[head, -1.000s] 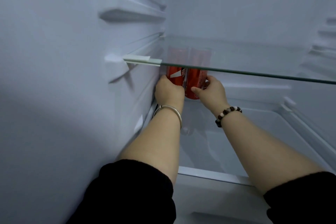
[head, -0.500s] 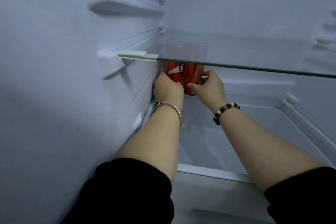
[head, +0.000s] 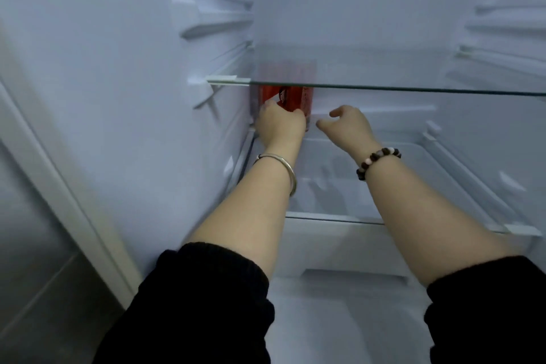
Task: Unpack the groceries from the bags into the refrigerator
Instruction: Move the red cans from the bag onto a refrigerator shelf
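You are reaching into the refrigerator (head: 147, 103), with your left hand (head: 279, 127) on the red cans (head: 291, 96).

The red cans are standing in the back left corner of the lower shelf (head: 428, 183), against the side wall and just under the glass shelf (head: 413, 88). Your left hand is curling its fingers round the front of them. Your right hand (head: 348, 127) is hovering just beside them, fingers loosely bent, gripping nothing and touching nothing.
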Demonstrator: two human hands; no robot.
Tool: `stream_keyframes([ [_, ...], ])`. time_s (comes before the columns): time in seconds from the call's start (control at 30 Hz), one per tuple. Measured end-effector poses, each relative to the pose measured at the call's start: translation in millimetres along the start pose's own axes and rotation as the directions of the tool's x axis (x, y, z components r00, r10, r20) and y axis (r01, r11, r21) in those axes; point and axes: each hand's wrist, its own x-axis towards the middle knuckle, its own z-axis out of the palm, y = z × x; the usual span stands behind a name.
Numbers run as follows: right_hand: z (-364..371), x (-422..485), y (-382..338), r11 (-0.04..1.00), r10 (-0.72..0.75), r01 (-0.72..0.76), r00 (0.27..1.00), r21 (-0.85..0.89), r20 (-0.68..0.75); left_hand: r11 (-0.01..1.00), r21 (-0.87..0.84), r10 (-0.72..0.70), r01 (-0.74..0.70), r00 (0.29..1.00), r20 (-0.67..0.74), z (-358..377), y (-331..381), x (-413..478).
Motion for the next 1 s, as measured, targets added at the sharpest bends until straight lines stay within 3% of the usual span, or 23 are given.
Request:
stream_keyframes([
  [0.1,-19,-35,13,0.998,-0.007,0.003,0.997,-0.059,-0.073,0.989,0.090,0.104,-0.121,0.978,0.181,-1,2,-23],
  [0.2,-36,-76,33,0.982,-0.062,0.027,0.980,-0.185,-0.190,0.903,0.177,0.303,-0.391,0.872,0.383,-2,-3,-59],
  [0.33,-56,-134,63,0.925,-0.169,0.033,0.928,-0.377,-0.333,0.613,0.298,0.554,-0.732,0.667,0.499,-4,-18,-110],
  [0.43,-69,-181,83,0.882,-0.202,-0.005,0.899,-0.471,-0.389,0.425,0.251,0.705,-0.869,0.492,0.511,-3,-24,-149],
  [0.6,-82,-256,112,0.849,-0.166,-0.079,0.899,-0.522,-0.405,0.310,0.128,0.775,-0.942,0.328,0.540,0,-41,-209],
  [0.87,-92,-367,148,0.811,-0.018,-0.221,0.916,-0.541,-0.402,0.290,-0.045,0.719,-0.956,0.186,0.669,2,-72,-316],
  [1.0,-112,-433,166,0.784,0.087,-0.322,0.904,-0.531,-0.419,0.309,-0.105,0.698,-0.945,0.151,0.700,-1,-72,-379],
])
